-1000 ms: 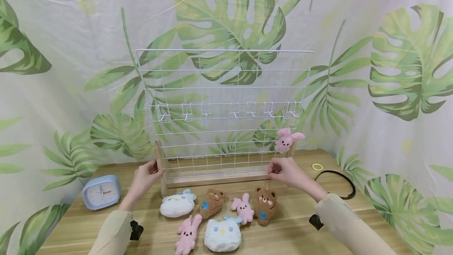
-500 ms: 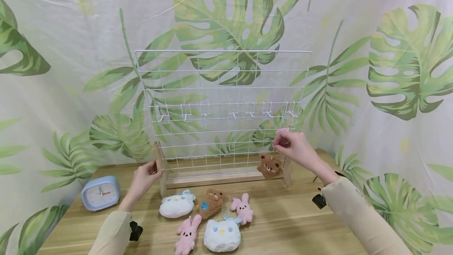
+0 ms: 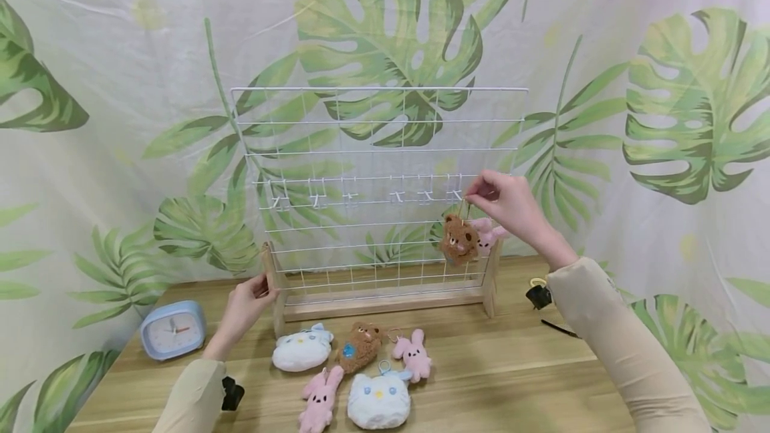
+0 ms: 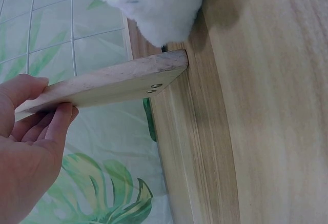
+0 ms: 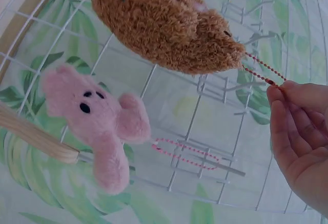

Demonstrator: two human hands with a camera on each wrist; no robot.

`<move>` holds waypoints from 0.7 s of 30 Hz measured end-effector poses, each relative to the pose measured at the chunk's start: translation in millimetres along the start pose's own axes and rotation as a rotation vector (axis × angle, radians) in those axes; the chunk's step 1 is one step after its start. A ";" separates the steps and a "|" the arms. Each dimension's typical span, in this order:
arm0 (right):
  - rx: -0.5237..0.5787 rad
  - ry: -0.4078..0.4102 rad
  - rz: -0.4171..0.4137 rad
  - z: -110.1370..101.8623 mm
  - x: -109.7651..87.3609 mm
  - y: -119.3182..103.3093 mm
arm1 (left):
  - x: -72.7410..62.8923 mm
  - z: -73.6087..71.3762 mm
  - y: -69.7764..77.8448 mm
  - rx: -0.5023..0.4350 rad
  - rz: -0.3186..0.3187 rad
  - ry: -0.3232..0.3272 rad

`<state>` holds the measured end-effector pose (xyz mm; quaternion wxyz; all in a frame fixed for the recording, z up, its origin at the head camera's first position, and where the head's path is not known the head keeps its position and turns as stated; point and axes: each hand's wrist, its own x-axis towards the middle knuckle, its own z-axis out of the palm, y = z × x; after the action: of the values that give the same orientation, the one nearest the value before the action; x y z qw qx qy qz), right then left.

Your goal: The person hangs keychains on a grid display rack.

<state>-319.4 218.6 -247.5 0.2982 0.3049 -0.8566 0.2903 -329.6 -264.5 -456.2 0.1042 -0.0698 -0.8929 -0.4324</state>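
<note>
My right hand [image 3: 511,204] pinches the bead chain [image 5: 264,66] of a brown bear plush keychain [image 3: 459,240]. The bear dangles in front of a white wire grid rack [image 3: 379,150], just below the right-hand hooks. Beside it a pink rabbit keychain [image 5: 97,114] hangs by its chain from the rightmost hook [image 5: 230,168], partly behind the bear in the head view. With thumb and fingers my left hand [image 3: 245,303] grips the rack's left wooden upright [image 4: 113,80]. More white hooks [image 3: 397,196] line the same row of the grid.
On the table lie two white cat plushes [image 3: 379,401] [image 3: 303,349], another brown bear [image 3: 359,347] and two pink rabbits [image 3: 321,401] [image 3: 414,355]. A blue alarm clock [image 3: 173,330] stands at the left. A yellow ring [image 3: 537,282] and a black cord [image 3: 559,329] lie at the right.
My right hand has lifted the brown bear off the table by its chain, up to the hook row at the right. My left hand has stayed on the upright.
</note>
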 end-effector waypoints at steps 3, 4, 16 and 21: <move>0.002 -0.024 0.028 1.2 6.1 4.6 | -0.1 -0.1 -1.3 0.001 -0.007 0.000; 0.001 -0.037 0.040 2.0 7.6 6.2 | -0.3 -0.1 -1.6 0.002 -0.010 -0.001; -0.009 -0.105 0.109 10.3 14.7 17.8 | -2.5 0.8 2.5 -0.005 -0.022 0.013; -0.011 -0.075 0.106 4.6 10.4 14.1 | -1.7 0.7 2.6 -0.005 -0.015 0.022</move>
<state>-337.4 220.9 -247.8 0.2516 0.2681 -0.8837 0.2895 -327.5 -262.4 -455.1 0.1106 -0.0585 -0.8910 -0.4364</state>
